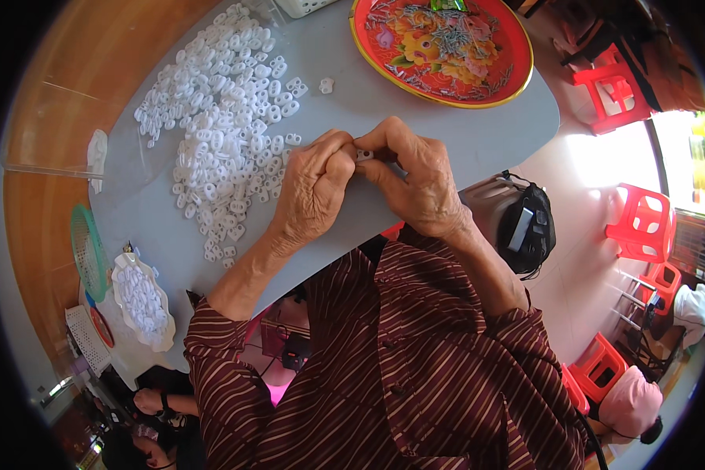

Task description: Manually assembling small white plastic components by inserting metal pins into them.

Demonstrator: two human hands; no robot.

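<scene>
In front of my chest, above the near part of the grey table (517, 117), my two hands meet. A small white plastic piece with holes (363, 155) shows between the thumb and forefinger of my right hand (423, 178), which pinches it. My left hand (312, 192) is closed, its fingers curled and its fingertips against the right hand's. What the left fingers grip is hidden. Just left of them spreads a large heap of similar white plastic pieces (219, 141). One loose piece (327, 85) lies apart, beyond my hands.
A red flowered tray (384, 82) at the far right holds many small metal pins (478, 39) and a green object (449, 5). At left are a dish of white pieces (141, 301) and a green basket (88, 252). Red stools (641, 223) and other people are around.
</scene>
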